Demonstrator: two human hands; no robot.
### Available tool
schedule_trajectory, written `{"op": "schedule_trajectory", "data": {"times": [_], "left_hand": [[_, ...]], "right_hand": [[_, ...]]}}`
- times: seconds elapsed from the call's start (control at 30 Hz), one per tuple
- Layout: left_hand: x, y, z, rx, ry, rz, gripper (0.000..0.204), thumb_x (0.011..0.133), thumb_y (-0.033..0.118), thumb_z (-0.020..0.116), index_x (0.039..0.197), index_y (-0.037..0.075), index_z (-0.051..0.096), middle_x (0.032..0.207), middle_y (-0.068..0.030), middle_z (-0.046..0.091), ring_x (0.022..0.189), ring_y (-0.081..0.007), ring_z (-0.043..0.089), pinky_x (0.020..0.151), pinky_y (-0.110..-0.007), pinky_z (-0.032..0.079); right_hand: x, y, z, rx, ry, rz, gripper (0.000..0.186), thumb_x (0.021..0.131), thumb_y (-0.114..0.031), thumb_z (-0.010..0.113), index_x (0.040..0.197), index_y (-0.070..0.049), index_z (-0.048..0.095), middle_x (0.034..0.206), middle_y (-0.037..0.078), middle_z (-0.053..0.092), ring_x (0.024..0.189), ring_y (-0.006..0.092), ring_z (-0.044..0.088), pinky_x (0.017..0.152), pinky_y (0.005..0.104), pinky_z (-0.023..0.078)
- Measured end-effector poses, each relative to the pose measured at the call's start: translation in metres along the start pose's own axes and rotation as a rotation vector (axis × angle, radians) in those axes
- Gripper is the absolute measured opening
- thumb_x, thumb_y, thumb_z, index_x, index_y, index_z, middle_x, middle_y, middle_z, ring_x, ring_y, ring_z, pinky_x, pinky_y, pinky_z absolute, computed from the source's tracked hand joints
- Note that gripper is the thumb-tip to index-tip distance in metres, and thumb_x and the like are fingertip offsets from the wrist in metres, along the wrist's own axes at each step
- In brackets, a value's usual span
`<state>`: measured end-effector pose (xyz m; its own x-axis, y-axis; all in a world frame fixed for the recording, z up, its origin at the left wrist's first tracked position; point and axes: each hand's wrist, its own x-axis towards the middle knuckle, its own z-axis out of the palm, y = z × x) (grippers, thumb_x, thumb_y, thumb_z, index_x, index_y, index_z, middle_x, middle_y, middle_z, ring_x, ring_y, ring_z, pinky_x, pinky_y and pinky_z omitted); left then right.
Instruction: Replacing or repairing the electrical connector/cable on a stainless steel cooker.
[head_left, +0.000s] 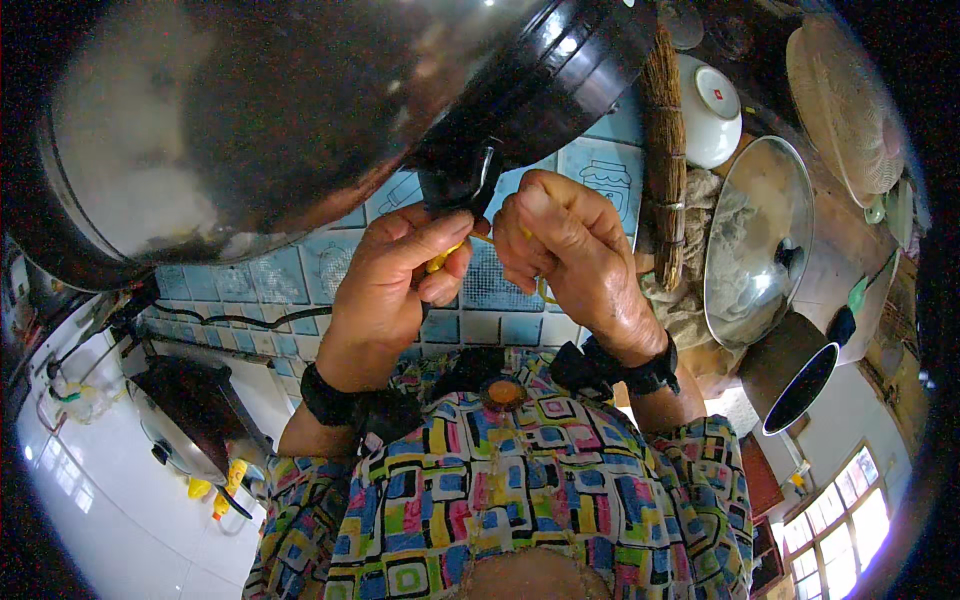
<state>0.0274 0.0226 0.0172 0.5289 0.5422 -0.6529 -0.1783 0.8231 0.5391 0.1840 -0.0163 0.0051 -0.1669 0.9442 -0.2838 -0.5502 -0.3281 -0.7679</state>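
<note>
A thin yellow strip, perhaps cord or tape, runs between my two hands just below a large shiny metal pot-like vessel. My left hand pinches the strip between thumb and fingers, close under the vessel's black handle-like bracket. My right hand is closed, with the strip entering its curled fingers. A small yellow loop shows beneath that hand. The fingers cover most of the strip, so its exact kind is unclear. The vessel's black end section reaches over both hands.
At right stand a straw whisk bundle, a white bowl, a glass lid and a dark pot. A woven basket lies farther right. Blue patterned tiles lie beneath the hands. A black cable runs at left.
</note>
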Motion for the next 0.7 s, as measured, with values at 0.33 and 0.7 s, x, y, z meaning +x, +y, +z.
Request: {"op": "schedule_trajectory", "data": {"times": [0.33, 0.7], "left_hand": [[0.001, 0.001, 0.003, 0.095, -0.002, 0.092, 0.021, 0.079, 0.021, 0.054, 0.082, -0.001, 0.056, 0.054, -0.0004, 0.045, 0.041, -0.0054, 0.033, 0.040, -0.019, 0.023], [0.007, 0.001, -0.004, 0.034, -0.048, 0.014, 0.021, 0.079, 0.022, 0.055, 0.071, 0.003, 0.053, 0.056, -0.0005, 0.047, 0.043, -0.0055, 0.035, 0.040, -0.018, 0.024]], "right_hand": [[-0.014, -0.002, 0.012, -0.010, 0.046, -0.134, 0.027, 0.088, -0.021, 0.040, 0.065, -0.006, 0.042, 0.059, -0.001, 0.043, 0.053, 0.0063, 0.038, 0.049, 0.0206, 0.033], [-0.032, -0.017, 0.007, -0.248, 0.184, -0.212, 0.027, 0.085, -0.023, 0.043, 0.067, -0.004, 0.046, 0.078, 0.011, 0.056, 0.065, 0.0119, 0.048, 0.059, 0.0234, 0.039]]}}
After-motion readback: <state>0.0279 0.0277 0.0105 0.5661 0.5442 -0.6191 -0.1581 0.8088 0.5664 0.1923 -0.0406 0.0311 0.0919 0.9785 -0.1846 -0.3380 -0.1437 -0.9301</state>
